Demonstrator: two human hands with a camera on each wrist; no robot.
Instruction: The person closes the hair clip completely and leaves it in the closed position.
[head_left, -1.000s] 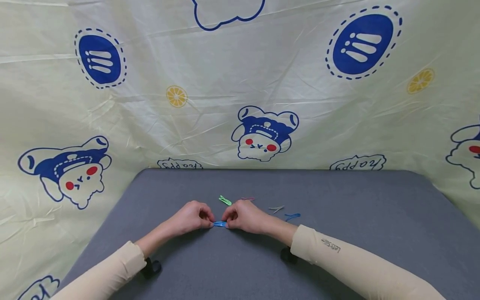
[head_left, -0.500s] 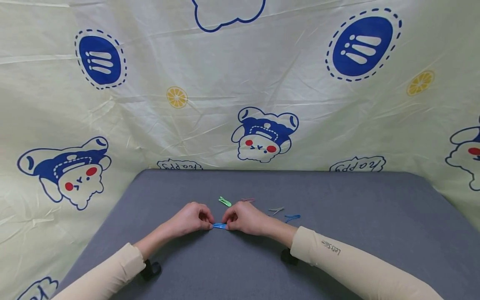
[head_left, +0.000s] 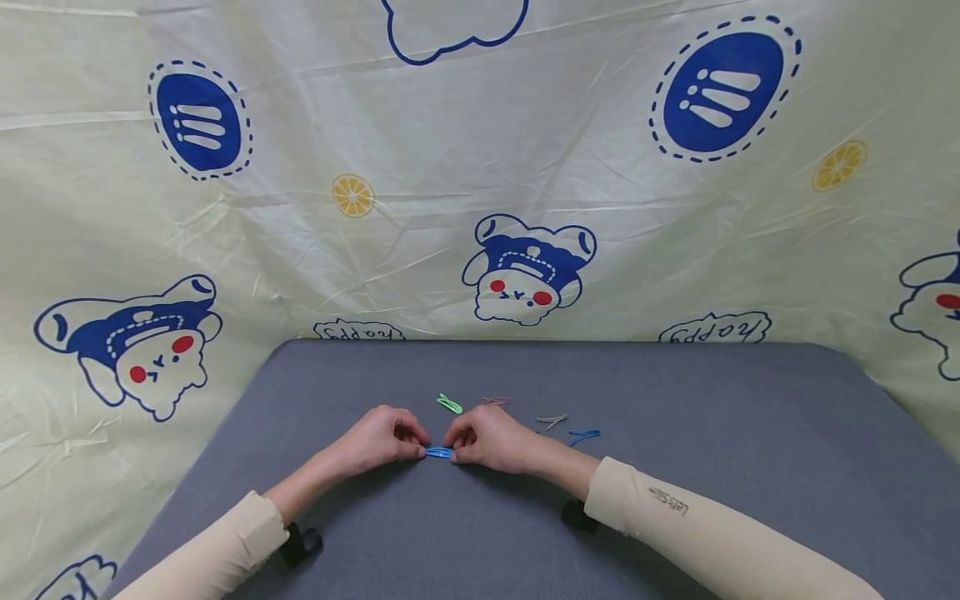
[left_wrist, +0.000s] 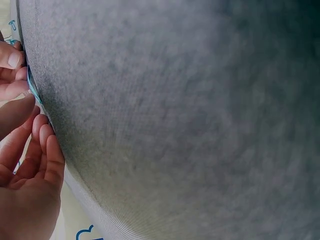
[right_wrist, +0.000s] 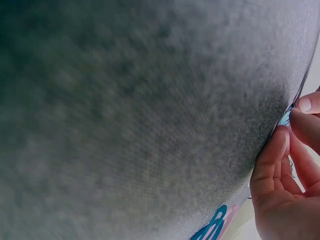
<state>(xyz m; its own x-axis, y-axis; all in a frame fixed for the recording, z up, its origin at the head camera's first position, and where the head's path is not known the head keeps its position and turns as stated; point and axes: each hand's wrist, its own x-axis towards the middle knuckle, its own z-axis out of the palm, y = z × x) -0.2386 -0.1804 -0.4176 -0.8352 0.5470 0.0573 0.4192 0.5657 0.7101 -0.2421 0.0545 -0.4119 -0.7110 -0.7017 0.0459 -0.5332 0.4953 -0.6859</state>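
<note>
In the head view my left hand (head_left: 382, 437) and right hand (head_left: 491, 437) face each other low over the grey table. Between them they pinch the two ends of a blue snap hair clip (head_left: 438, 452), thumb and fingers at each end. In the left wrist view, only a thin edge of the clip (left_wrist: 33, 86) shows at my fingertips. My right fingers cover most of it in the right wrist view, leaving a small blue piece (right_wrist: 285, 118). Beyond the hands lie a green hair clip (head_left: 450, 404) and a pink hair clip (head_left: 496, 401), the pink one partly behind my right hand.
Right of these, a grey hair clip (head_left: 552, 419) and another blue hair clip (head_left: 585, 434) lie spread open beside my right wrist. The table (head_left: 675, 400) ends at the back against a white printed cloth (head_left: 420, 267). Dark straps (head_left: 302, 543) sit under both wrists.
Both hands keep their pinch on the blue hair clip and stay nearly still. The right forearm has shifted very slightly; the other clips lie as before.
</note>
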